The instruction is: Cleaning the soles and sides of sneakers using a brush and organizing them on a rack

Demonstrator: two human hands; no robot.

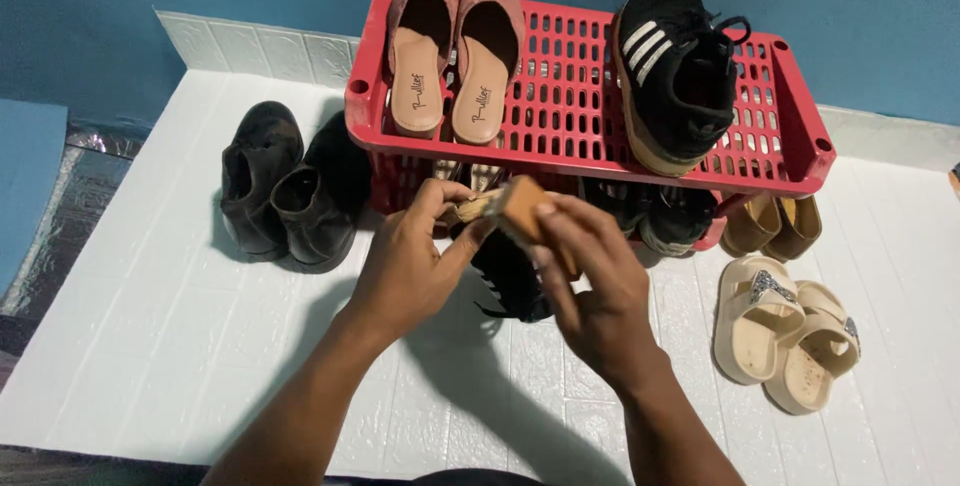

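Observation:
My right hand (595,291) grips a brown wooden brush (522,204) from the right side. My left hand (410,266) pinches the brush's pale end with its thumb and fingertips. Both hands hover in front of the red plastic shoe rack (570,96). Under and between them is a black shoe (510,281) with loose laces, mostly hidden by the hands. I cannot tell whether it rests on the floor or is held.
On the rack's top shelf are a pair of pink mules (455,46) and a black sneaker with white stripes (675,71). Dark shoes sit on the lower shelf. Black boots (285,196) stand left, with brown sandals (770,226) and beige sandals (785,336) right, all on a white mat (180,326).

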